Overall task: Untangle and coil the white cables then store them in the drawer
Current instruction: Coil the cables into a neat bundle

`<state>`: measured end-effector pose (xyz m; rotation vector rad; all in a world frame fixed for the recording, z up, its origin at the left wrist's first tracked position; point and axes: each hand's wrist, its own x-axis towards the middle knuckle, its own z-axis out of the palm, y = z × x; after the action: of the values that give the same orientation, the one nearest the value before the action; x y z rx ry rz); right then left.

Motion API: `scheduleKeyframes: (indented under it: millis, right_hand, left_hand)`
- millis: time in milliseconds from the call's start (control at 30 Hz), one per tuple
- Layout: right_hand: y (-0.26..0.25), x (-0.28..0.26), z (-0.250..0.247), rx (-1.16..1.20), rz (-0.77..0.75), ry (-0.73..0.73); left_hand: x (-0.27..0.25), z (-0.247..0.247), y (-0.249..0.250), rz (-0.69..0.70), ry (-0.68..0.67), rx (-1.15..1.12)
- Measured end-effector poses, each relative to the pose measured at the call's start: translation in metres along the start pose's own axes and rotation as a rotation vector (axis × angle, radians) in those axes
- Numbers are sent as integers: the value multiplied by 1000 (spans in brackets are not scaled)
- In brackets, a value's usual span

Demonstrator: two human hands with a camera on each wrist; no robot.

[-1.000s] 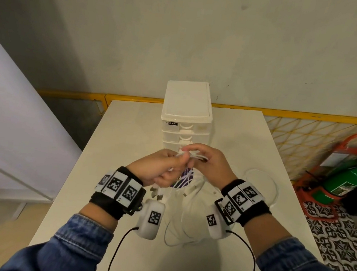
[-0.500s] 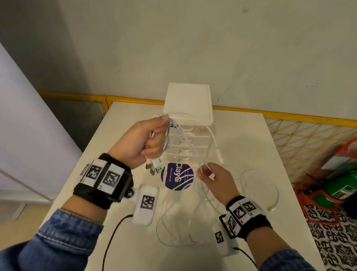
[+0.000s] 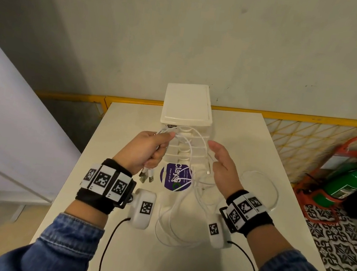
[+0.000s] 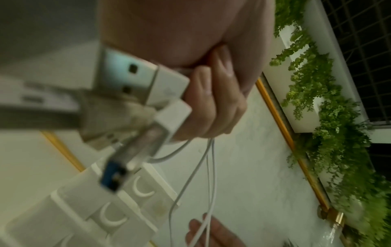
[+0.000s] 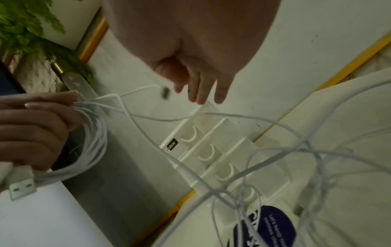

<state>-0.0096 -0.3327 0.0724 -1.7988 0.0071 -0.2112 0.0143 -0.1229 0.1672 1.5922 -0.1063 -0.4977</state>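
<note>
My left hand (image 3: 148, 152) is raised in front of the white drawer unit (image 3: 187, 105) and grips a bundle of white cables (image 3: 186, 140). Their USB plugs (image 3: 146, 176) hang below the fist and fill the left wrist view as USB plugs (image 4: 135, 93). Loose cable loops (image 3: 175, 227) trail down onto the table. My right hand (image 3: 221, 161) hovers beside the strands with straight fingers (image 5: 201, 90) and holds nothing. The drawers (image 5: 211, 150) stand closed. In the right wrist view the left hand (image 5: 36, 130) pinches the cable bundle (image 5: 95, 138).
A round purple sticker (image 3: 176, 176) lies on the white table (image 3: 240, 138) in front of the unit. A clear round lid (image 3: 258, 188) sits at the right. A green fire extinguisher (image 3: 345, 182) stands on the floor to the right, past the table edge.
My left hand rose with the cable bundle from the table centre up to the drawer unit. My right hand let go of the strands, moved up alongside and opened.
</note>
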Motion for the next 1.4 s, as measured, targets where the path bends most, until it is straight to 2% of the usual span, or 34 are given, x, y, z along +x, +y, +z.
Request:
scheduleKeyframes:
  millis: [67, 133, 200, 267, 333, 433, 533, 633, 767, 867, 933, 1033, 1167, 1233, 1333, 1400]
  right_hand:
    - [-6, 0, 2, 50, -76, 109]
    - [-14, 0, 2, 74, -136, 142]
    - [-24, 2, 4, 29, -183, 55]
    - [-33, 3, 11, -112, -208, -101]
    - [-33, 2, 21, -249, -197, -220]
    - [-25, -4, 32, -228, -154, -237]
    - [-17, -8, 37, -195, -160, -201]
    - [-12, -11, 41, -184, -137, -232]
    - [-9, -13, 42, -112, -112, -211]
    - [-11, -14, 39, 84, -67, -136]
    - [-8, -12, 33, 165, -18, -83]
    - [2, -9, 34, 34, -1, -110]
    - [2, -14, 45, -212, -69, -252]
    - [-5, -19, 49, -295, -143, -290]
    - [-12, -23, 54, -423, -303, -317]
    - [-14, -25, 57, -489, -370, -348]
  left_hand:
    - [0, -1, -2, -21, 16, 17]
    - [0, -1, -4, -46, 7, 35]
    - [0, 0, -6, -61, -34, 48]
    - [0, 1, -7, -53, -108, 21]
    - [1, 2, -6, -1, -243, -121]
    - [2, -3, -3, 104, -424, -455]
    - [5, -5, -5, 171, -444, -671]
    - [7, -5, -6, 227, -456, -880]
    - [8, -1, -4, 277, -423, -931]
    - [10, -2, -4, 282, -630, -1065]
    - [12, -2, -3, 282, -675, -1078]
    - [11, 4, -3, 341, -537, -1003]
    - [14, 18, 1, 383, -77, -915]
    - [15, 24, 2, 418, 140, -771]
    - [18, 29, -3, 485, 367, -493]
    - [19, 31, -7, 470, 488, -379]
